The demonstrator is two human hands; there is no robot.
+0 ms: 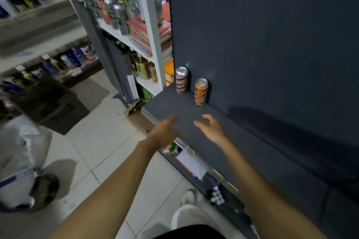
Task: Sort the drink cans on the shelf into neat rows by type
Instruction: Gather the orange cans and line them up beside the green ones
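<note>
Reaching over the dark shelf [174,108], left hand [165,132] and right hand [211,127] hover with fingers loosely spread, holding nothing; far beyond stand two upright orange cans [181,80] [201,92], slightly apart.

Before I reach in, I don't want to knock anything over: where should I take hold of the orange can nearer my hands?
Grip the nearer orange can round its middle, coming from the front with the right hand. It stands upright against the back panel, so only its front and sides are free.

Dim shop aisle, white tiled floor [101,141]
</note>
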